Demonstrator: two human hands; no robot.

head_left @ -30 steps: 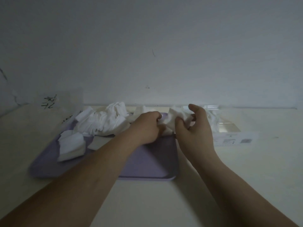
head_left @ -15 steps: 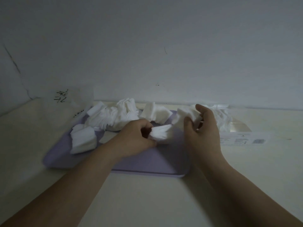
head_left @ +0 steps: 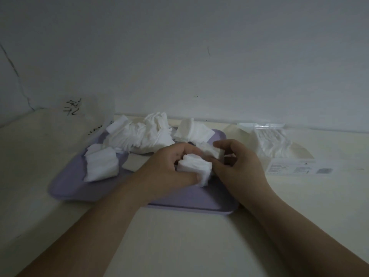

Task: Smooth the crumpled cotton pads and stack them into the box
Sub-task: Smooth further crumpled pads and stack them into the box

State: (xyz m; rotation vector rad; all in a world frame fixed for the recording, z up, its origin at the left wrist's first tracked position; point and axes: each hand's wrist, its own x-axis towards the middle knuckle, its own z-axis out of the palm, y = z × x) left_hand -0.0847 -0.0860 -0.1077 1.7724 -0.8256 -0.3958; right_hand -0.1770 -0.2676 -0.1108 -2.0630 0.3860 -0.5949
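pad bundle in hand over tray: flatten before boxing

a small pad bundle is gripped in the left hand, with the fingers curled over the top and the thumb along the near edge. it is held just above the near half of the purple tray. a second wad is pinched at the curled fingertips of the right hand and touches the bundle from behind. how much of it is enclosed cannot be told, since the grip is partly hidden.

stock left on the tray:
- a loose crumpled heap at the far side
- a smaller stack at the left
- a few more pads at the far right corner

the box is set on the table just beside the tray's right edge. it is open on top, and some boxed pads are already inside.

judged step: smoothing and aligning of what is in hand, with the transfer still to come.

notes for doing it well:
- the two lots should be merged only after each is flattened, or creases get locked inside the stack.
- each pad is best pressed flat against the tray and stroked from centre to edge, not pulled by the corners. cotton this thin is likely to stretch or shed.
- edges should be squared by tapping the stack on the tray before it is lifted.
- for the move to the box, the stack should be pinched across its faces and kept level, then laid flat on the pads already inside.
- light is poor, so alignment is better checked by touch.
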